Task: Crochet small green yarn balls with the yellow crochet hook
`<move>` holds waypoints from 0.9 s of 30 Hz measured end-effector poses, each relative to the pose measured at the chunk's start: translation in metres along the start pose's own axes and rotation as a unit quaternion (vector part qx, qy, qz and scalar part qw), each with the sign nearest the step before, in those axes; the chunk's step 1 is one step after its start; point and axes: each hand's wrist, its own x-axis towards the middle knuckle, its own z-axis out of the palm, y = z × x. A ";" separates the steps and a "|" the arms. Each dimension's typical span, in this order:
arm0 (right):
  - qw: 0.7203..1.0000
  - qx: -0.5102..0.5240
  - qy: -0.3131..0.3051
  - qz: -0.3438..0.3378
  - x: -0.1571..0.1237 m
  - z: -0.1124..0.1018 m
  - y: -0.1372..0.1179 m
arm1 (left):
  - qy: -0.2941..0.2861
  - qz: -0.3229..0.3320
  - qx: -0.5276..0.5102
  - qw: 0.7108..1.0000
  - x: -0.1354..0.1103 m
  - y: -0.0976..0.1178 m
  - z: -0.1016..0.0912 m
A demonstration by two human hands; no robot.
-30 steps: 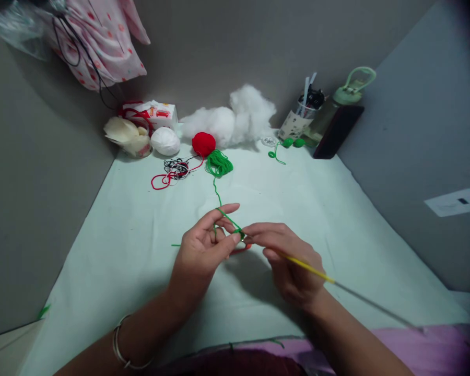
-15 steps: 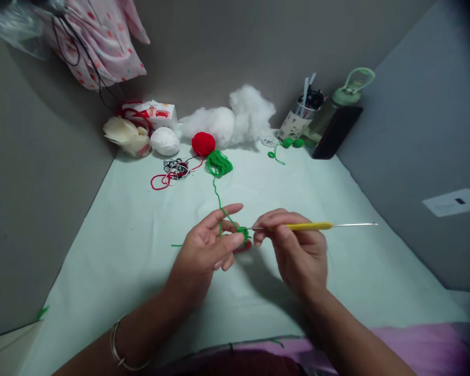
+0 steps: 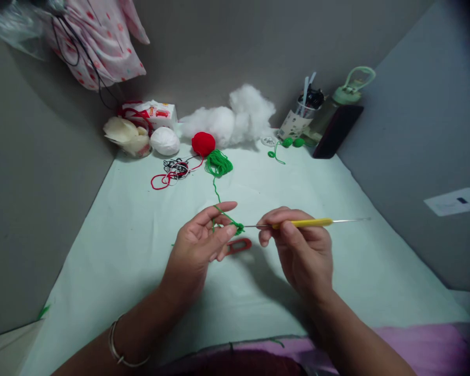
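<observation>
Between the thumb and fingers of my left hand (image 3: 198,243) is a small piece of green crochet (image 3: 238,228). Green yarn runs over its raised index finger and back to a green yarn bundle (image 3: 219,163). My right hand (image 3: 300,240) grips a crochet hook (image 3: 307,223) by its yellow handle, the shaft pointing left. The hook's tip meets the green crochet, and the stitches hide its end. Just below, a red-orange oval object (image 3: 239,245) with a slot shows on the table, partly covered by my left fingers.
Behind the hands lie a red yarn ball (image 3: 203,143), a white yarn ball (image 3: 165,141), tangled black yarn (image 3: 176,168) and white stuffing (image 3: 219,125). At the back right stand a cup of tools (image 3: 295,122), a bottle (image 3: 337,112) and a dark phone-like slab (image 3: 338,132).
My left hand and the green crochet have shifted slightly left, while my right hand has moved a little right. More of the hook's shaft and of the red-orange object now shows.
</observation>
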 end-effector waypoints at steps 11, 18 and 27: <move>0.976 -0.202 -0.037 -0.065 -0.010 0.003 0.003 | -0.031 -0.024 -0.008 0.999 0.000 -0.010 0.001; 0.949 -0.278 -0.047 -0.141 -0.013 0.000 0.000 | -0.064 -0.129 -0.106 0.984 0.003 -0.004 0.003; 0.998 -0.053 -0.027 0.016 0.000 0.002 0.003 | -0.060 -0.066 -0.062 0.994 0.002 -0.009 0.000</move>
